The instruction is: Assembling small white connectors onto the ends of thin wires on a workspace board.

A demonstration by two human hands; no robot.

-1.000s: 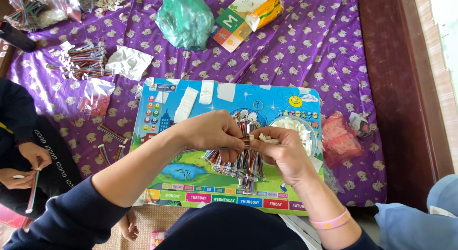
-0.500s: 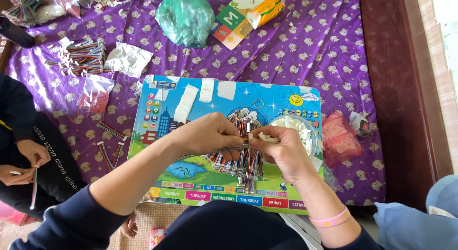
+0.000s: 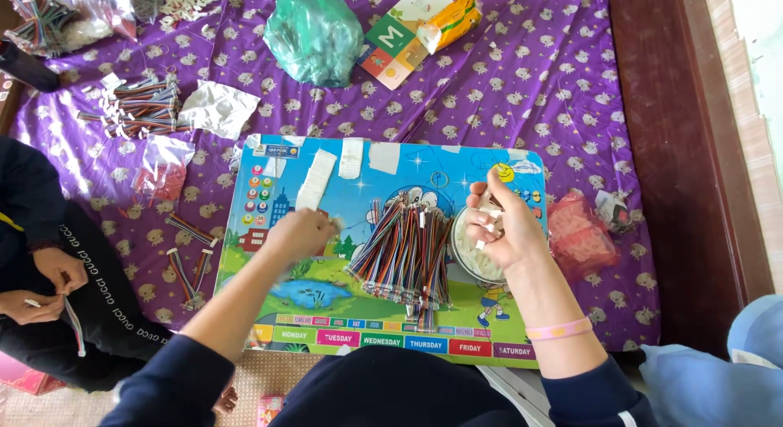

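Left hand (image 3: pixel 300 234): mine, curled knuckles-up on the colourful lap desk (image 3: pixel 269 280), at about 9 o'clock from the wire bundle; fingers drawn together, and I cannot tell whether they pinch anything.
Right hand (image 3: pixel 499 227): mine, raised over the white bowl, fingers closed on a few small white connectors (image 3: pixel 488 223).
Hands, relation: well apart, the wire bundle lying between them.
Wire bundle (image 3: pixel 404 252): a fan of short multicoloured wires, flat on the middle of the lap desk, touched by neither hand.
White bowl (image 3: pixel 471 260): round, holding white pieces, just beside the bundle at its 3 o'clock, partly under my right hand.
Wristband (image 3: pixel 559 330): pink, on my right wrist.
White tape strips (image 3: pixel 316 178): stuck along the lap desk's far edge, at 12 o'clock from my left hand.
Pink bag (image 3: pixel 581 235): clear bag of pinkish pieces, on the purple cloth (image 3: pixel 538 84), at 3 o'clock from the bowl.
Green bag (image 3: pixel 314 31): crumpled, at 12 o'clock, beyond the lap desk.
Loose wire sets (image 3: pixel 189 256): several on the cloth, at 9 o'clock from the lap desk.
Other person (image 3: pixel 49 272): in dark clothing at far 9 o'clock, their hands holding a thin wire strip.
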